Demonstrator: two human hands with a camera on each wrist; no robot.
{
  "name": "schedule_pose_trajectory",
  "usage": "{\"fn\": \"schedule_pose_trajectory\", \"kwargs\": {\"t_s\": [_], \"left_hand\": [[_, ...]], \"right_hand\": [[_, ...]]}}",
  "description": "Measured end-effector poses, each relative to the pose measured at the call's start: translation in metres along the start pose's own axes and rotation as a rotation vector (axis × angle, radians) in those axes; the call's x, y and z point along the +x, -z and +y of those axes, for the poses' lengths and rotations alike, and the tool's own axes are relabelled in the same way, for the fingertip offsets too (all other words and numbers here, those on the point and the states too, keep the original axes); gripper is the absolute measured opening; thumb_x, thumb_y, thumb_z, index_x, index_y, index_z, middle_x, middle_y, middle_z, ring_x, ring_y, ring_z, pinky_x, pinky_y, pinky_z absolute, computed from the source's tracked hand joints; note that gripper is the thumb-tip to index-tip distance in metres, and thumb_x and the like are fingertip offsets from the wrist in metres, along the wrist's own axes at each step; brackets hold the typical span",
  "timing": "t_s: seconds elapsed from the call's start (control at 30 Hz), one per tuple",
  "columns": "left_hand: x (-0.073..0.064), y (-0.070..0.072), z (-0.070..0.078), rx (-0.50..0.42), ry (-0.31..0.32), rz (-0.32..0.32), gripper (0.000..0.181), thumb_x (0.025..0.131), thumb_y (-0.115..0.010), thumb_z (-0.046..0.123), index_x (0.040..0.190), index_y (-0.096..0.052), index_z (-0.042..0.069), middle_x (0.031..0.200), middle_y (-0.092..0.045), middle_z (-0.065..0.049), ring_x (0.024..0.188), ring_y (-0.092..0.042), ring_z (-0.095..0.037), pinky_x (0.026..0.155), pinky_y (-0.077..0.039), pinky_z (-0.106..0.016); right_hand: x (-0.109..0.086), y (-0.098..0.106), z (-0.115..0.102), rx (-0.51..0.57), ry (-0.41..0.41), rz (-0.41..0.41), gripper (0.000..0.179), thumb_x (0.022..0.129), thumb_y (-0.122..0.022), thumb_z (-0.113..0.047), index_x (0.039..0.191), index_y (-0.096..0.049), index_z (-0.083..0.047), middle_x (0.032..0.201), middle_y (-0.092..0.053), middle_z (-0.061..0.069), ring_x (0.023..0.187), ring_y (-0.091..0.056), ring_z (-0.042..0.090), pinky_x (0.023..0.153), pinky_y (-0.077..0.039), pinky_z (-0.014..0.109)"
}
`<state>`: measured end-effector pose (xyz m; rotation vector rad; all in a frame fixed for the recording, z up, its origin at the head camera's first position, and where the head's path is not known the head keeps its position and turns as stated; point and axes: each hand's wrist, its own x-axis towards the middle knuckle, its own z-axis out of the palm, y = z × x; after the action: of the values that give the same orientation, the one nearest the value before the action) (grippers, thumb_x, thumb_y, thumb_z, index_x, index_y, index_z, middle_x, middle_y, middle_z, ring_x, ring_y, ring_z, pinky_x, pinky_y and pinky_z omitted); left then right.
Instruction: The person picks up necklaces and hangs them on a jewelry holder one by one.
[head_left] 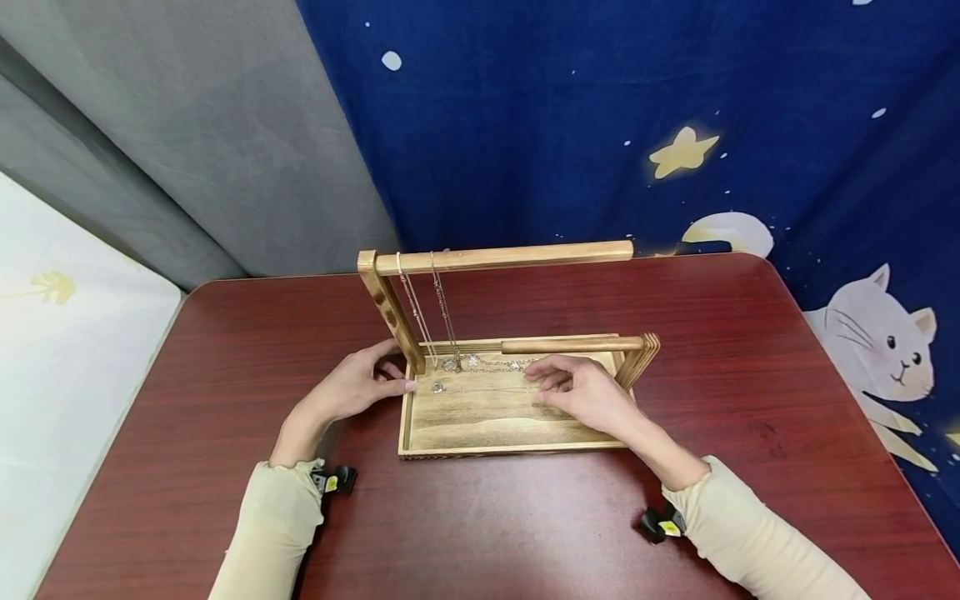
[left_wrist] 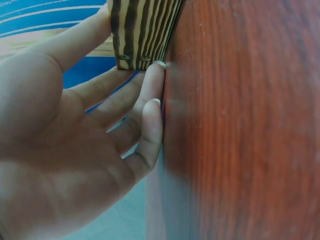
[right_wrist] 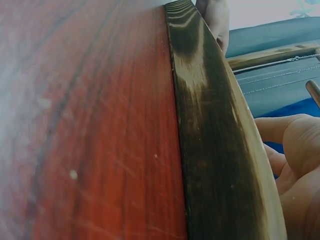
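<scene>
A wooden jewelry stand has a shallow tray [head_left: 480, 425] as its base. My left hand [head_left: 358, 385] grips the tray's left end, thumb at the rim and index finger reaching behind the post. In the left wrist view, the fingers of the left hand [left_wrist: 95, 110] lie around the stand's striped corner [left_wrist: 140, 35]. Inside the tray, a thin silver necklace [head_left: 480, 390] stretches from a round pendant [head_left: 438, 387] to my right hand [head_left: 581, 390], which pinches its chain between thumb and fingers. The right wrist view shows the right hand [right_wrist: 302, 150] partly hidden behind the tray's dark side wall [right_wrist: 215, 115].
Two necklaces [head_left: 442, 300] hang from the tall upper bar [head_left: 525, 256], near its left end. A lower bar [head_left: 570, 344] runs from the right post. Chains with flower-like pendants [head_left: 474, 361] lie along the tray's back. The stand sits on a reddish-brown table [head_left: 262, 333] before curtains.
</scene>
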<state>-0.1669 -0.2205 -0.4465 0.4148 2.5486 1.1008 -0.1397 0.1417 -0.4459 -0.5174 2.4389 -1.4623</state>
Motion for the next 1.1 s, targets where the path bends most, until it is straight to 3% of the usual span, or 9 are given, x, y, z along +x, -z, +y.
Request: {"fn": "schedule_pose_trajectory", "kwargs": {"t_s": [0.3,0.53,0.83,1.1], "left_hand": [[-0.0012,-0.0011,-0.0008,-0.004,0.001,0.002,0.074,0.089,-0.076,0.031,0.147,-0.042,0.000,0.096,-0.071,-0.007,0.087,-0.065,-0.016,0.075,-0.049,-0.032],[-0.0011,-0.0003,-0.0001,-0.011,0.003,0.004,0.074,0.089,-0.077,0.032,0.147,-0.042,0.000,0.096,-0.071,-0.007,0.086,-0.065,-0.015,0.075,-0.049,-0.031],[-0.0004,0.0007,0.0013,0.002,0.007,-0.002,0.077,0.089,-0.076,0.033,0.148,-0.040,-0.001,0.097,-0.070,-0.007,0.087,-0.065,-0.016,0.077,-0.048,-0.032],[-0.0005,0.0013,0.0013,0.014,0.005,-0.011,0.077,0.090,-0.075,0.033,0.148,-0.039,-0.002,0.097,-0.071,-0.006,0.092,-0.066,-0.018,0.082,-0.048,-0.036]], "right_hand": [[-0.0003,-0.0027,0.0005,-0.070,-0.039,0.042,0.031,0.083,-0.079,-0.012,0.113,-0.073,-0.013,0.104,-0.072,-0.002,0.087,-0.062,0.013,0.075,-0.051,0.025],[0.0001,-0.0039,0.0006,-0.133,-0.066,0.061,0.028,0.082,-0.081,-0.020,0.109,-0.075,-0.018,0.103,-0.071,-0.009,0.094,-0.062,0.014,0.081,-0.050,0.032],[0.0039,-0.0067,-0.0020,-0.235,-0.089,0.060,0.025,0.082,-0.079,-0.020,0.107,-0.076,-0.020,0.103,-0.070,-0.005,0.094,-0.062,0.014,0.084,-0.048,0.035],[0.0079,-0.0096,-0.0046,-0.262,-0.152,0.024,0.024,0.084,-0.078,-0.022,0.107,-0.076,-0.023,0.113,-0.067,-0.002,0.097,-0.059,0.014,0.086,-0.047,0.036]]}}
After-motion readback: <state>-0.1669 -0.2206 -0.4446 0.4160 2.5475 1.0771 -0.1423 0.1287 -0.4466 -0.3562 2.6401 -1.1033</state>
